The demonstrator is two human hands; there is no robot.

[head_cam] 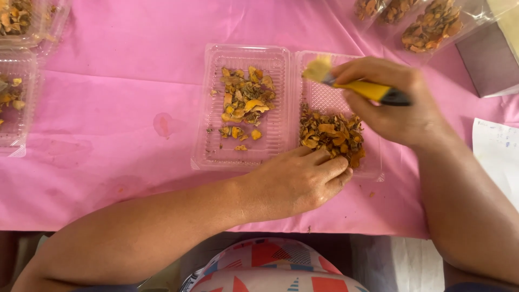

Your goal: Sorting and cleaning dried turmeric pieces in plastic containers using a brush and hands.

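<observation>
An open clear plastic clamshell box (286,65) lies on the pink tablecloth (124,108). Its left half holds scattered orange and brown dried pieces (244,100); its right half holds a denser pile of them (331,135). My left hand (297,181) rests at the near edge of the right half, fingertips touching that pile. My right hand (394,103) hovers over the right half, gripping a small brush (351,84) with a yellow handle and pale bristles pointing left.
More clear boxes of similar dried pieces sit at the far left (16,92) and top left (21,21). Clear bags of the pieces (432,24) lie at the top right beside a grey box (489,62). A white paper (497,148) lies at the right.
</observation>
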